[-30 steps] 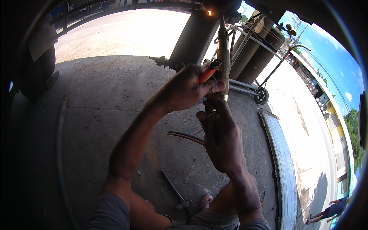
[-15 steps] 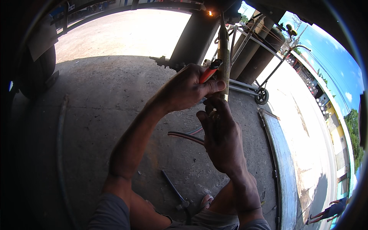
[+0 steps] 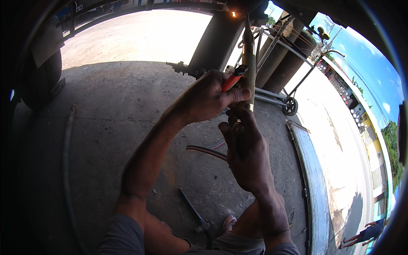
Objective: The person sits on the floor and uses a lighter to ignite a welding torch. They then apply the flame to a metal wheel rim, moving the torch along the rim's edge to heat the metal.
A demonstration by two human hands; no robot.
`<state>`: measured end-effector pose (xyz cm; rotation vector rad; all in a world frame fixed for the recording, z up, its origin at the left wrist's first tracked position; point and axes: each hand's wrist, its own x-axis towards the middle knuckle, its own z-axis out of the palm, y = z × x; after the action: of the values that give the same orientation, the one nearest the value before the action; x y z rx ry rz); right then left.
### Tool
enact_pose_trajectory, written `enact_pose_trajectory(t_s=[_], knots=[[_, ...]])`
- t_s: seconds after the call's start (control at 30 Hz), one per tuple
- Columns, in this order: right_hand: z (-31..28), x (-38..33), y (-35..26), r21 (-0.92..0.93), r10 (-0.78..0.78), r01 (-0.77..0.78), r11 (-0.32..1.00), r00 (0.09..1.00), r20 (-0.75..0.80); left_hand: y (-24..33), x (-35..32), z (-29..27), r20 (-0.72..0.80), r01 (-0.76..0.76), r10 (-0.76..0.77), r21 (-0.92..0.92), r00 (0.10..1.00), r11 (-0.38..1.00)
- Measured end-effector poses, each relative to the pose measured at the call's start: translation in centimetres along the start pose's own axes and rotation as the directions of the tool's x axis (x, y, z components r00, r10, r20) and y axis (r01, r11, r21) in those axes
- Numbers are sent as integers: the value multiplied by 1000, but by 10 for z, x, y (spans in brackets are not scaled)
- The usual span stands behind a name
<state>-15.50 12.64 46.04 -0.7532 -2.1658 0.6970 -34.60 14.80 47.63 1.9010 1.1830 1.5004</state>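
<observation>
A long brass-coloured cutting torch (image 3: 249, 55) runs upward from my hands toward the dark metal at the top. Beside its far end an orange glow (image 3: 233, 14) shows. My left hand (image 3: 208, 97) is closed, thumb pressed on the torch's tube, and it also grips a red stick-shaped thing with a black end (image 3: 231, 80). Closer to me, my right hand (image 3: 250, 155) wraps round the torch's rear end, with the fingers partly hiding its fittings. Twin hoses (image 3: 206, 150) curve out to the left from behind my right hand.
Gas cylinders (image 3: 276, 59) stand on a wheeled cart (image 3: 290, 106) at the far right. A hammer (image 3: 193, 208) lies on the concrete near my feet. A long metal beam (image 3: 312, 187) lies to the right, a pipe (image 3: 66, 165) to the left. A person (image 3: 367, 233) is at the lower right.
</observation>
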Motion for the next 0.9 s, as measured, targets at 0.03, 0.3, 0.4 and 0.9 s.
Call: enact_pose_trajectory(t_s=[0.03,0.3,0.4,0.9], knots=[[0,0,0,-7,12,-12,1000,1000,3,0,0,0,0,4,-4,0,1000,1000],[2,0,2,-7,-43,43,999,999,-23,1,0,0,-8,0,0,11,1000,1000],[2,0,3,-7,-45,45,999,999,-25,-2,1,1,-15,-9,9,9,1000,1000],[2,1,5,-31,-56,55,998,998,-30,0,1,-2,38,23,-24,13,999,1000]])
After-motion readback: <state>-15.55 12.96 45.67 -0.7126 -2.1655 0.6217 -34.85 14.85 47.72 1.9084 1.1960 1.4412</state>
